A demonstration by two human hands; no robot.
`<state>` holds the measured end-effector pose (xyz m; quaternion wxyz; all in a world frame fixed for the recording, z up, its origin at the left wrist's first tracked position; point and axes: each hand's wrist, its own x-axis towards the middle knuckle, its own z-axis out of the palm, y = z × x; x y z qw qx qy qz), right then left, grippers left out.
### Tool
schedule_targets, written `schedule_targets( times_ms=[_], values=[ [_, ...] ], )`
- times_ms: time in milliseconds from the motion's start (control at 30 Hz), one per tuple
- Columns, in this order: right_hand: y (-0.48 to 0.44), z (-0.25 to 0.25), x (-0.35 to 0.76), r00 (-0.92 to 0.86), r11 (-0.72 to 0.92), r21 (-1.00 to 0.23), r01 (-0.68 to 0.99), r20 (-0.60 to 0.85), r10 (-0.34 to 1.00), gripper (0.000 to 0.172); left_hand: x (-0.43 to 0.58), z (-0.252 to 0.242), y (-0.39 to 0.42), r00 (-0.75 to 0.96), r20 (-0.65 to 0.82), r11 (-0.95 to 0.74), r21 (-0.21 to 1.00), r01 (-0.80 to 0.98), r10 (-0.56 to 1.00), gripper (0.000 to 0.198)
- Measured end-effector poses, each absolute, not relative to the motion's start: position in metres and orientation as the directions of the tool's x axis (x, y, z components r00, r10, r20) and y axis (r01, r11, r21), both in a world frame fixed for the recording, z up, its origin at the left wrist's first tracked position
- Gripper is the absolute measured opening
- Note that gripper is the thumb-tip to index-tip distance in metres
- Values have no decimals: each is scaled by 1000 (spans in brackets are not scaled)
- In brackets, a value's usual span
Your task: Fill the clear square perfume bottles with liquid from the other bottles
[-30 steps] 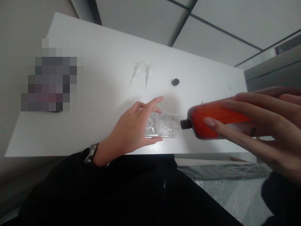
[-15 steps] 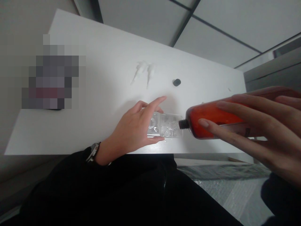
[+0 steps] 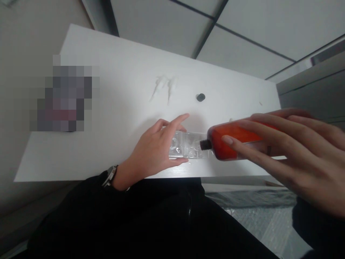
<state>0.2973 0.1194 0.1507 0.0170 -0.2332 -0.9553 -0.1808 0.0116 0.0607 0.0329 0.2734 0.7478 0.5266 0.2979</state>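
My left hand (image 3: 159,147) grips one end of a clear plastic container (image 3: 192,145) with rounded hollows. The thumb lies along its near side, other fingers curl at the far side, and the index finger sticks out. My right hand (image 3: 293,147) is closed around an orange-red bottle (image 3: 225,142), tipped nearly level with its neck pointing left. The dark threaded neck (image 3: 205,145) is uncapped and hangs over the container's right part. Whether liquid is flowing, I cannot tell. A black cap (image 3: 201,97) rests on the table beyond the bottle.
Two wispy white tufts (image 3: 164,84) lie on the white table (image 3: 118,90) beyond my left hand. A blurred-out dark object (image 3: 67,97) sits at the left end. A panelled wall (image 3: 161,25) stands behind the table, whose front edge is against my body.
My right hand has moved the bottle slightly left, bringing its neck farther over the container. The left hand keeps its grip. The whole view has shifted a little.
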Motion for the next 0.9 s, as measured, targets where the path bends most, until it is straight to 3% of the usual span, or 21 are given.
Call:
schedule_targets(
  times_ms=[100, 200, 300, 433, 533, 667, 800, 900],
  values=[
    [120, 136, 296, -906, 838, 345, 422, 129, 403, 78, 11, 32, 62, 266, 174, -308, 710, 633, 948, 107],
    [118, 113, 304, -847, 823, 228, 520, 255, 465, 77, 9, 31, 65, 253, 184, -307, 703, 642, 950, 108],
    [111, 86, 313, -717, 774, 19, 633, 392, 576, 83, 6, 29, 69, 242, 192, -306, 702, 643, 951, 107],
    [94, 52, 312, -442, 651, -368, 664, 509, 739, 91, 3, 26, 77, 230, 199, -301, 710, 637, 953, 109],
    [82, 29, 302, -281, 551, -610, 569, 486, 828, 90, 0, 25, 83, 221, 210, -304, 703, 643, 953, 109],
    [72, 4, 286, -158, 371, -855, 362, 335, 929, 84, -8, 28, 87, 232, 260, -348, 659, 667, 937, 111],
    [69, -11, 279, -124, 278, -924, 263, 254, 959, 87, -28, 27, 82, 165, 283, -320, 691, 648, 945, 127],
    [71, -17, 278, -107, 276, -936, 218, 258, 960, 89, -42, 18, 74, 166, 219, -275, 750, 602, 961, 125]
  ],
)
